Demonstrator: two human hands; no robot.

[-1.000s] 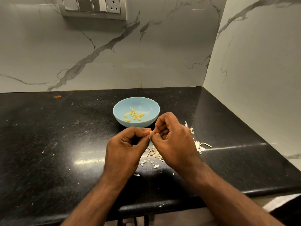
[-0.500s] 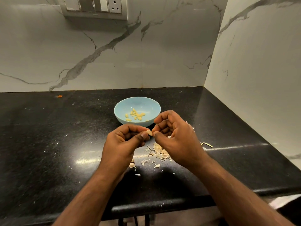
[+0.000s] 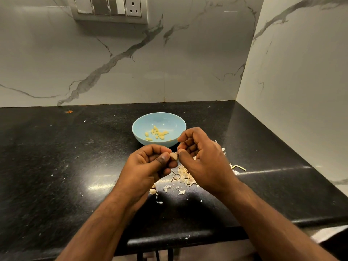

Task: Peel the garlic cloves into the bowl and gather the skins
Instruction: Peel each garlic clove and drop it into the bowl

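Left hand curled, thumb and fingertips pinching a garlic clove just in front of the bowl's near rim, held above the countertop
Right hand also curled, thumb tip touching the clove's right end; whether actually pinching skin there or only touching, impossible to tell (the contact is tiny and half hidden)
Clove pale, papery skin apparently on part of it, lying between the two thumbs
Light blue bowl standing on the black countertop just beyond the hands, with a small cluster of peeled cloves yellowish on its floor
Loose skins scattered on the countertop below and between the hands, more showing past the right hand's knuckles, near the bowl's right side
A thin bent stalk piece lying apart to the right of the heap
Tiny white flecks spread across the dark surface, a small orange speck far left by the wall
Marble-patterned backsplash behind, with a switch and socket panel at the top left
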